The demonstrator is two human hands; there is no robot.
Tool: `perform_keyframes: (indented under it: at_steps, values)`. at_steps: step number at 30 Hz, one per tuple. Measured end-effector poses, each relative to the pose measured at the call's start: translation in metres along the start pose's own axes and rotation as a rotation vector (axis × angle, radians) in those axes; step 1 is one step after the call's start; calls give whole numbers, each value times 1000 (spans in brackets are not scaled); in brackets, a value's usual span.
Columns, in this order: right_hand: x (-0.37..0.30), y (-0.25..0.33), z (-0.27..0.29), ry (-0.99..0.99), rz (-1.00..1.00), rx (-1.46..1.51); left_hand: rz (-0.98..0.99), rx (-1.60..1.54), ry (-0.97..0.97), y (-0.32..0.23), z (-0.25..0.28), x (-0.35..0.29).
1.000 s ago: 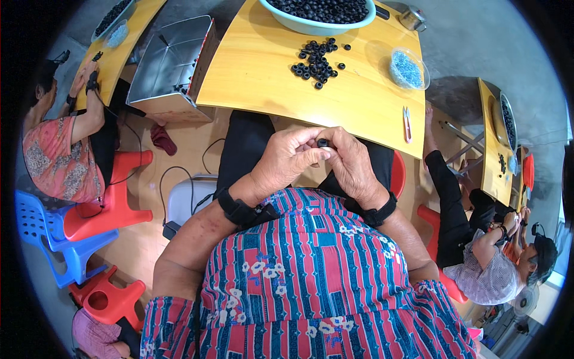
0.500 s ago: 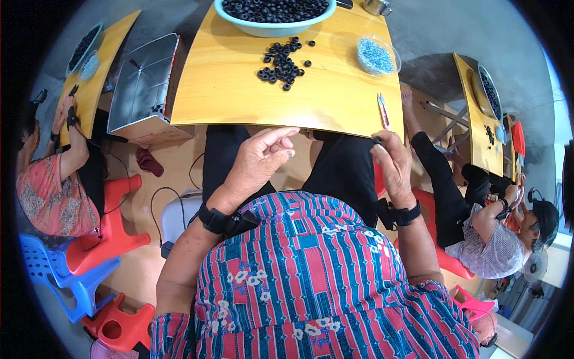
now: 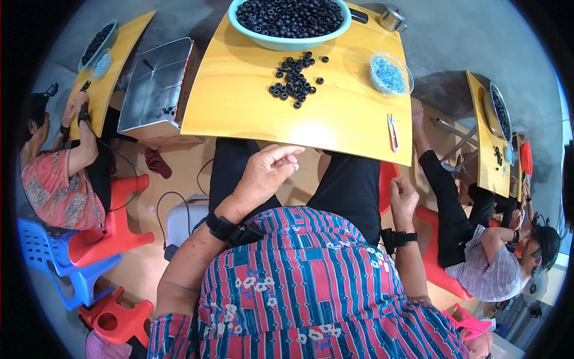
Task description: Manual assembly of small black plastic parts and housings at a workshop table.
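My left hand [image 3: 268, 175] is just off the near edge of the yellow table [image 3: 239, 107], thumb and fingers pinched together. Whatever that pinch holds is too small to make out. Lower and to the right, clear of the table edge, my right hand [image 3: 404, 194] is closed with curled fingers; its contents are hidden. In front of me lies a loose cluster of black ring-shaped beads [image 3: 293, 81]. Behind it stands a pale blue basin [image 3: 281, 43] heaped with similar beads. To the right are a clear tub [image 3: 388, 75] of small blue pieces and thread snips [image 3: 393, 133].
A metal cup [image 3: 391, 19] stands at the table's far right. Left of the table is an open metal-lined box [image 3: 152, 90]. People sit at similar tables on both sides, with red stools [image 3: 113, 227] and a blue chair [image 3: 54, 257] at left.
My right hand has drawn down and right, away from the table edge; a small dark piece showed at its fingertips before. The left hand stays pinched. The whole view has shifted slightly.
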State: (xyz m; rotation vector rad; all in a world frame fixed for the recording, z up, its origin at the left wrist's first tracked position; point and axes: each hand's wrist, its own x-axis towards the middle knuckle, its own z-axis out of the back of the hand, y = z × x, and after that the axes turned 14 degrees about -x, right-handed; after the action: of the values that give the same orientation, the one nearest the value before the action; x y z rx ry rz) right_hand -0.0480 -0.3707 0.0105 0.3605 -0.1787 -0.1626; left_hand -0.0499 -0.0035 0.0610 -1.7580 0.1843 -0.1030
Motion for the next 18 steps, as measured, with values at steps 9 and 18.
perform_keyframes:
  at_steps: [9,18]
  values:
    - [51,149,23,37,443,287,-261,455,-26,-3,2,32]
    - [102,223,-37,144,580,331,-185,383,-61,13,12,46]
